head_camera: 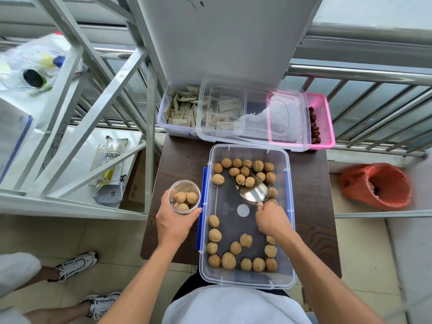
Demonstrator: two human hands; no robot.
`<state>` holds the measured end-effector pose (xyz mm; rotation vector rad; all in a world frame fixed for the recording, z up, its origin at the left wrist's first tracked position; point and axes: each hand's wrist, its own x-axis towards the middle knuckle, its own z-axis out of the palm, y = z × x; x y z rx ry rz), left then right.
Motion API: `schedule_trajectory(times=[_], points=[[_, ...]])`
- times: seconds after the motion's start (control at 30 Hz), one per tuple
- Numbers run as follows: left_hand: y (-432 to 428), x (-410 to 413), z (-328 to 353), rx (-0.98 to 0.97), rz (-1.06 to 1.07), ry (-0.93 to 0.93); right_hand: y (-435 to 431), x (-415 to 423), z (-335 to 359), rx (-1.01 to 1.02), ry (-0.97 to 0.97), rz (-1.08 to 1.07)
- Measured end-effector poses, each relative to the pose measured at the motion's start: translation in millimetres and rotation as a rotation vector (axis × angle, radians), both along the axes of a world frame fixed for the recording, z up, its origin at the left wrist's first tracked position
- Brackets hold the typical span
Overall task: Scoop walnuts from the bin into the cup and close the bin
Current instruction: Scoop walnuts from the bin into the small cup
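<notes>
A clear plastic bin [291,230] with blue side clips lies open on a dark wooden table [180,160]. Several walnuts [228,260] line its edges. My right hand [272,218] grips the handle of a metal scoop [253,191] inside the bin, its mouth pushed among the far walnuts with two or three at its lip. My left hand [173,220] holds a clear cup [184,197] just left of the bin, with a few walnuts in it. The bin's clear lid [252,139] lies behind, across two other containers.
Behind the bin stand a clear box of sachets [180,108] and a pink basket of red dates [323,120]. A metal rack [93,127] stands at left, a railing at the back. An orange-lined waste basket [376,185] sits right. Another person's shoes [77,265] are at lower left.
</notes>
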<state>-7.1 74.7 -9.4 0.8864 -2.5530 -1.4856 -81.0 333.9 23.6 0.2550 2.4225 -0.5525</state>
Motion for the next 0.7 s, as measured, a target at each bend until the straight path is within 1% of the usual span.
schedule_trajectory(times=[0.1,0.27,0.57,0.7], points=[[-1.4,-0.9,-0.5,-0.004,-0.005,-0.008,-1.9,2.6,-4.3,-0.059,0.024,-0.055],[-3.2,-1.6,-1.6,-0.039,-0.017,-0.017,-6.5,10.0,0.6,-0.163,0.073,-0.056],[-1.9,5.7,-4.4,-0.036,-0.009,-0.022,6.4,24.8,14.1,-0.185,0.186,-0.05],[-2.7,5.0,-4.3,-0.033,-0.002,-0.019,13.3,26.9,28.8,-0.184,0.207,-0.006]])
